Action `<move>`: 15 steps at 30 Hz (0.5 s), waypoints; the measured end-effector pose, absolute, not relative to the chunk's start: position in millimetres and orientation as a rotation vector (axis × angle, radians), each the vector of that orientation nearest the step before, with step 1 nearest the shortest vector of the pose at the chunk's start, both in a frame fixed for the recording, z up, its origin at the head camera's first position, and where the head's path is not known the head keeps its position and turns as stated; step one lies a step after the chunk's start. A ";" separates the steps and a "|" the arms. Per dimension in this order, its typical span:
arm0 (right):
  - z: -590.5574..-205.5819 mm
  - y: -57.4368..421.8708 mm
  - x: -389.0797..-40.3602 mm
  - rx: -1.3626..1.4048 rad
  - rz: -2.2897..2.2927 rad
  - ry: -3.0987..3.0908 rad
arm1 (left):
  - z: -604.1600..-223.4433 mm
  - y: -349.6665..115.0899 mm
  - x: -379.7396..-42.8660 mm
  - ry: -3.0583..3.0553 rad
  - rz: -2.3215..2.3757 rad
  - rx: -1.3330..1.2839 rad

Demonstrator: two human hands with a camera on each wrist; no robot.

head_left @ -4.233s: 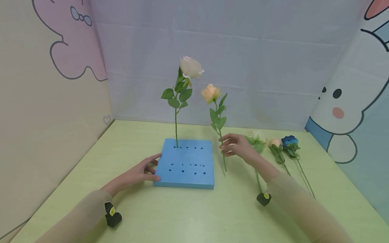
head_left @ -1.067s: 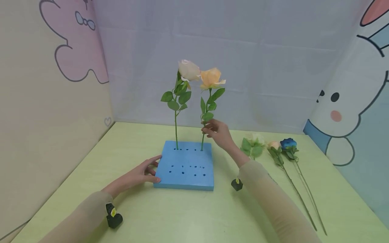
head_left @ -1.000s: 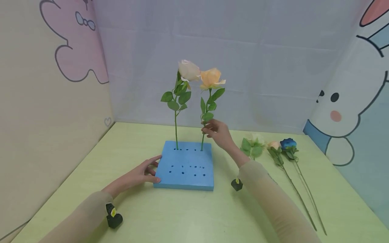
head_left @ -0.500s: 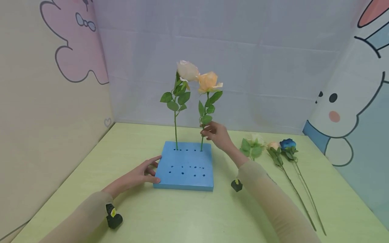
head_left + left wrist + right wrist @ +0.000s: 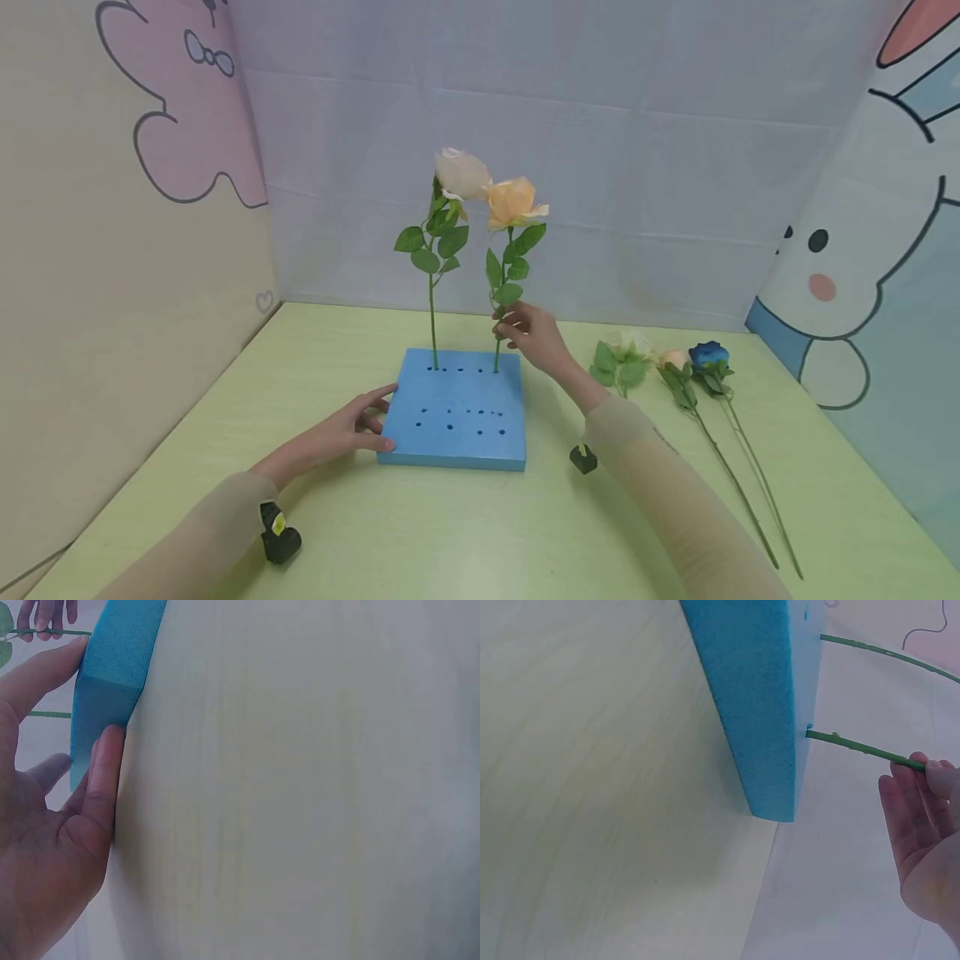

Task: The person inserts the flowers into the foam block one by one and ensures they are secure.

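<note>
A light blue foam block (image 5: 457, 450) with rows of small holes lies on the table. My left hand (image 5: 348, 427) rests along its left edge, thumb at the near corner and fingers fairly straight against the side (image 5: 109, 705). A pale pink-white rose (image 5: 461, 173) stands upright in a back-row hole. To its right is a peach rose (image 5: 512, 202), its stem foot in the back row near the right corner. My right hand (image 5: 536, 335) pinches that stem (image 5: 862, 748) below the leaves, between thumb and fingers.
Right of the block lie a whitish rose (image 5: 632, 346), partly behind the right sleeve, a small peach rose (image 5: 675, 360) and a blue rose (image 5: 708, 357), long stems towards me. A pale cloth wall (image 5: 637, 192) stands behind the table.
The right hand has brought the peach rose from beside the block to the back row, stem into a hole. Lately flower and hand have dipped slightly. The left hand stays.
</note>
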State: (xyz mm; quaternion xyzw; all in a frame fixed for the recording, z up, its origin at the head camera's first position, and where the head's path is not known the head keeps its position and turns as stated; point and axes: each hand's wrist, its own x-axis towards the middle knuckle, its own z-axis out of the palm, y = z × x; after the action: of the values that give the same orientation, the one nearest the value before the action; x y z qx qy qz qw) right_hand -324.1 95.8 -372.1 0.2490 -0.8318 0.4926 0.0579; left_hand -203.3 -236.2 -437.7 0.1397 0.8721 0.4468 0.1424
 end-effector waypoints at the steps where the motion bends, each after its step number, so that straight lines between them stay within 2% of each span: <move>1: -371.5 95.3 -323.5 0.756 1.487 -2.525 | -437.5 -236.2 -203.4 2.513 1.292 0.411; 10: -372.6 95.3 -324.6 0.776 1.511 -2.527 | -437.4 -236.6 -203.0 2.518 1.291 0.413; 15: -360.8 94.9 -313.2 0.776 1.558 -2.546 | -436.9 -235.7 -202.6 2.520 1.292 0.412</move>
State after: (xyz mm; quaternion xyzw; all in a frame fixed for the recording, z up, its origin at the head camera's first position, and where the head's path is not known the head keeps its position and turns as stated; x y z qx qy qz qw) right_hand -313.2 94.9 -360.8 0.2516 -0.8251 0.5050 0.0288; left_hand -202.6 -235.7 -436.9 0.1427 0.8719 0.4471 0.1395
